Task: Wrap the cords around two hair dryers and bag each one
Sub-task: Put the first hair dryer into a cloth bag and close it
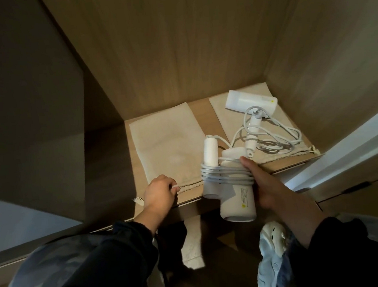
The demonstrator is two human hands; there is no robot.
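Note:
My right hand (263,182) grips a white hair dryer (236,199) with its grey cord wound in several loops around the body and folded handle, held just over the shelf's front edge. My left hand (160,191) pinches the drawstring at the gathered mouth of a beige cloth bag (167,140) lying flat on the shelf. A second white hair dryer (251,103) lies on another beige bag (231,116) at the back right, its cord (281,137) loose and tangled beside it.
The wooden shelf (206,112) sits inside a cabinet with a back panel and side walls close on both sides. A white door edge (343,143) stands at the right. My knees and a light sneaker (272,246) are below the shelf.

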